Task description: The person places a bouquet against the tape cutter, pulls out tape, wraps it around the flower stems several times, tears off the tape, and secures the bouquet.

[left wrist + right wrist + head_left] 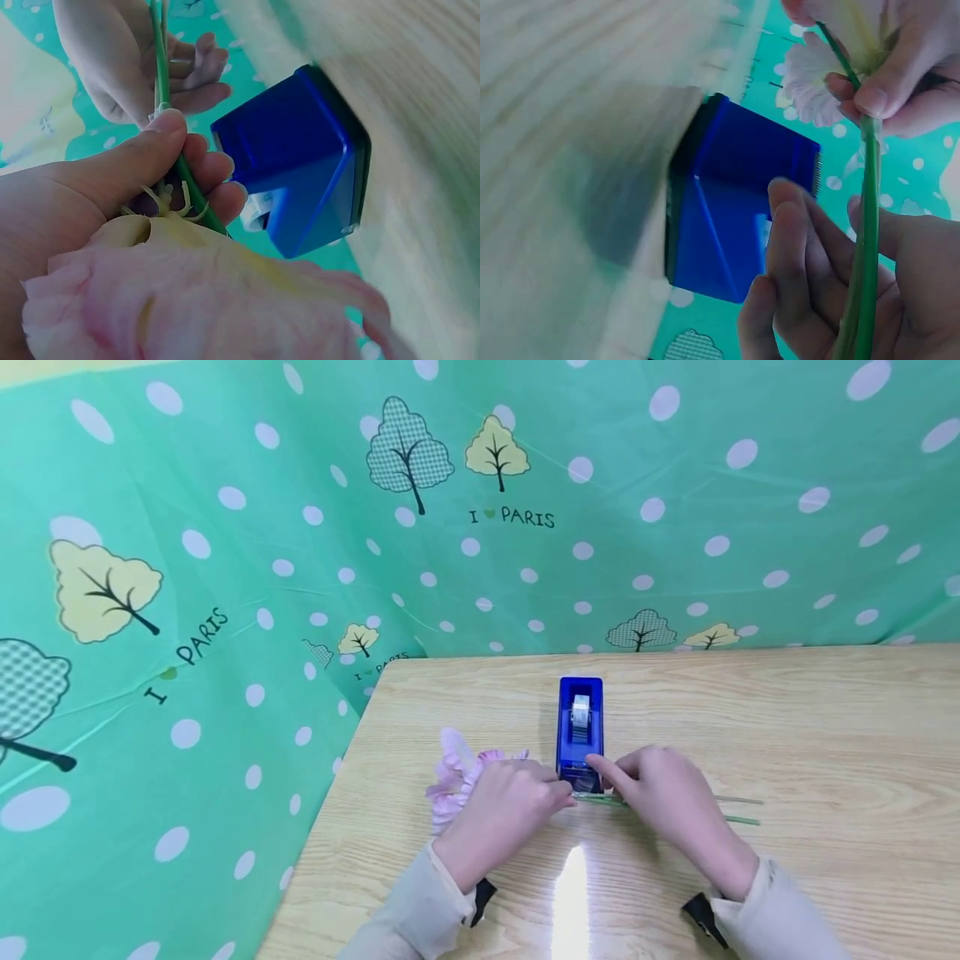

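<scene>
My left hand (510, 802) pinches the green stems (870, 247) of pale pink artificial flowers (210, 292) just below the blossoms, thumb against fingers. A bit of clear tape (871, 129) lies around the stems beside the left thumb. My right hand (667, 793) is near the front end of a blue tape dispenser (579, 753). In the right wrist view its fingers are loosely bent and spread from the thumb, with the stems passing in front of the palm. A tape roll (581, 712) sits in the dispenser. Part of the blossoms is hidden behind the left hand.
The light wood table (847, 735) carries the dispenser, with its left edge slanting beside the flowers. A green dotted cloth (540, 593) with printed trees hangs behind and to the left. Black straps (705, 918) show at both wrists.
</scene>
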`<act>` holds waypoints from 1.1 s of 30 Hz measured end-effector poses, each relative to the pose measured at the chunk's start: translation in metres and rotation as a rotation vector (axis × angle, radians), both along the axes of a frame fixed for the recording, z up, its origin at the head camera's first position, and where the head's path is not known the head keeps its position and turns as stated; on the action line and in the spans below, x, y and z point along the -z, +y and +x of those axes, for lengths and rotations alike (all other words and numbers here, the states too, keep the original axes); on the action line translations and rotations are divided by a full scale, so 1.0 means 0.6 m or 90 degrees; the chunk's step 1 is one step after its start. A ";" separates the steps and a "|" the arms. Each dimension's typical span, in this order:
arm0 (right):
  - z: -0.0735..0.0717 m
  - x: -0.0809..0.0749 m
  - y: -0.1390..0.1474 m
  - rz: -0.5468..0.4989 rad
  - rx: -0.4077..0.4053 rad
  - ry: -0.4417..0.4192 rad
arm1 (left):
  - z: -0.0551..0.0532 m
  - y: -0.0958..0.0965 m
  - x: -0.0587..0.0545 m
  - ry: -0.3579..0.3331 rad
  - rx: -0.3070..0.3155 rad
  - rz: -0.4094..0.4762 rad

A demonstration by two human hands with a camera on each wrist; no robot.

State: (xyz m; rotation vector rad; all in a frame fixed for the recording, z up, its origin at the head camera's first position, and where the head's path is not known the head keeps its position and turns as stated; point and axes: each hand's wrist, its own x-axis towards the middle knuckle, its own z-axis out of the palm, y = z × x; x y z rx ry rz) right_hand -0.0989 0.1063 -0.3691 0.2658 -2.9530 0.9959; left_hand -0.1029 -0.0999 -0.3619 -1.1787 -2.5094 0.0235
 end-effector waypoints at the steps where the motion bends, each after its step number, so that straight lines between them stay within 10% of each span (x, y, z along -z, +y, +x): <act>1: 0.001 -0.003 0.002 -0.001 0.002 0.009 | 0.000 -0.001 -0.002 0.001 -0.004 -0.001; 13: 0.005 -0.027 0.006 -0.076 -0.024 0.239 | -0.006 -0.015 -0.024 0.009 -0.019 0.037; 20: 0.023 -0.040 -0.011 -0.154 -0.164 0.394 | -0.008 -0.024 -0.024 0.034 -0.031 0.065; 25: 0.032 -0.041 -0.024 -0.165 -0.260 0.396 | -0.009 -0.037 -0.036 0.036 -0.037 0.141; 33: 0.026 -0.024 -0.029 -0.094 -0.228 0.332 | -0.006 -0.047 -0.056 0.028 0.029 0.246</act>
